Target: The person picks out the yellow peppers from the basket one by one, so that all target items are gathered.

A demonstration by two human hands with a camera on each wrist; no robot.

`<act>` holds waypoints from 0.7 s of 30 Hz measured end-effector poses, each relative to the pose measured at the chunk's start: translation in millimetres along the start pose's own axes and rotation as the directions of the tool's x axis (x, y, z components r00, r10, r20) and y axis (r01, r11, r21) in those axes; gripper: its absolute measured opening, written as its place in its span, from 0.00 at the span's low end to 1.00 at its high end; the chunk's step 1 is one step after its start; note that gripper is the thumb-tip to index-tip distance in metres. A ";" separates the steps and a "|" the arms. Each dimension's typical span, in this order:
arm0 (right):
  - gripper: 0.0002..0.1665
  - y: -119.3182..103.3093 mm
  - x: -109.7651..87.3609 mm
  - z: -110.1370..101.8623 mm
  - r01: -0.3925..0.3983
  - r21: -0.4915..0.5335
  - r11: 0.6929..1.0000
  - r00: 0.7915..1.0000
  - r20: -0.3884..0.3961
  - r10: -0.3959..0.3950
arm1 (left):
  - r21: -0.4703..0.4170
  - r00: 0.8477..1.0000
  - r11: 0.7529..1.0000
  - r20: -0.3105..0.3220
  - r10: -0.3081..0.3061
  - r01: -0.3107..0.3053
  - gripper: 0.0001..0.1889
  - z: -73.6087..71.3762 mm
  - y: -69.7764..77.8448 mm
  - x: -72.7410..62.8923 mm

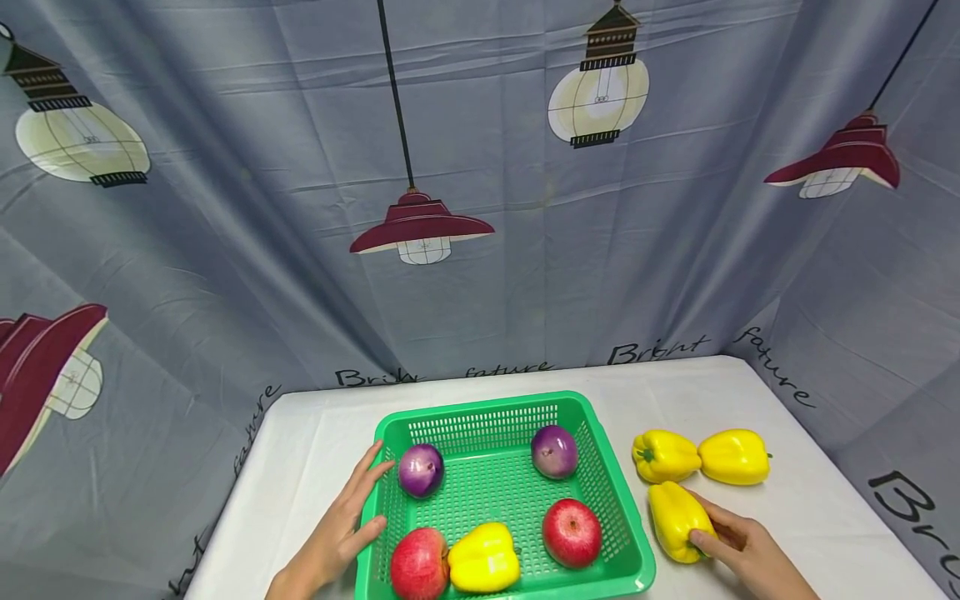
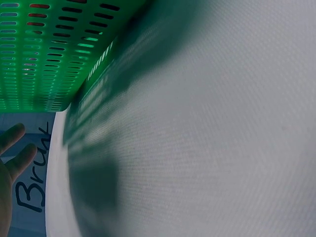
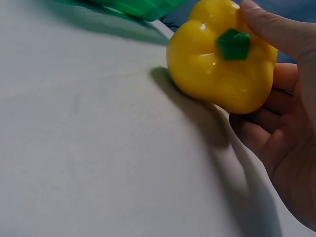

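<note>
My right hand grips a yellow bell pepper just right of the basket, thumb on one side and fingers on the other. The right wrist view shows this pepper with its green stem facing the camera, close over the white cloth. At the left rim of the green basket my left hand has its fingers spread and fairly straight, fingertips right at the rim. Inside the basket lie two purple onions, two red apples and one yellow bell pepper.
Two more yellow bell peppers, one with its stem turned left and one with its stem turned right, lie beyond my right hand. A white cloth covers the table. Behind it hangs a grey curtain printed with lamps.
</note>
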State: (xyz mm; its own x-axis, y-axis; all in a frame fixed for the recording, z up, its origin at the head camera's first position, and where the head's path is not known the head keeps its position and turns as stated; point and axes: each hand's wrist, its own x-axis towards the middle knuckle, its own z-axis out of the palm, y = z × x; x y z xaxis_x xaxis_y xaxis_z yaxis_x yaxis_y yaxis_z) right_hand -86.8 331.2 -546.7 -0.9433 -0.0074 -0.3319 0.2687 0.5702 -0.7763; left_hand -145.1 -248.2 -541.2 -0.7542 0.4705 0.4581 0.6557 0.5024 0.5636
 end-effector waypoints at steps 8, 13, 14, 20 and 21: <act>0.46 8.3 0.9 -0.5 -0.018 -0.012 1.000 1.000 -0.023 0.018 | 0.021 1.000 1.000 0.000 0.000 0.000 0.36 0.1 0.4 0.4; 0.45 9.1 -0.6 -1.3 -0.008 0.016 1.000 1.000 -0.007 0.009 | 0.027 1.000 1.000 -0.002 0.005 -0.005 0.36 0.5 1.1 0.1; 0.45 9.2 -1.1 -1.7 -0.007 0.023 1.000 1.000 -0.002 0.007 | 0.021 1.000 1.000 -0.001 0.004 -0.004 0.36 0.4 1.2 0.2; 0.44 11.4 -3.3 -3.1 0.020 0.058 0.998 0.999 0.028 -0.021 | 0.004 1.000 1.000 0.000 0.001 -0.001 0.36 -0.2 1.1 0.2; 0.44 12.0 -3.4 -3.0 0.026 0.062 0.998 0.999 0.030 -0.027 | 0.005 1.000 1.000 -0.001 0.001 -0.001 0.36 -0.3 1.0 0.1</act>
State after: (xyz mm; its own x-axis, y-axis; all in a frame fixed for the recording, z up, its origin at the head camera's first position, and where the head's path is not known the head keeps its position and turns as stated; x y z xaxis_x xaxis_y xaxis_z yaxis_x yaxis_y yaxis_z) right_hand -81.0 340.5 -553.3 -0.9441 -0.0476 -0.3263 0.2560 0.5181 -0.8161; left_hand -144.5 -247.9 -540.4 -0.7535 0.4706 0.4591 0.6567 0.5057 0.5595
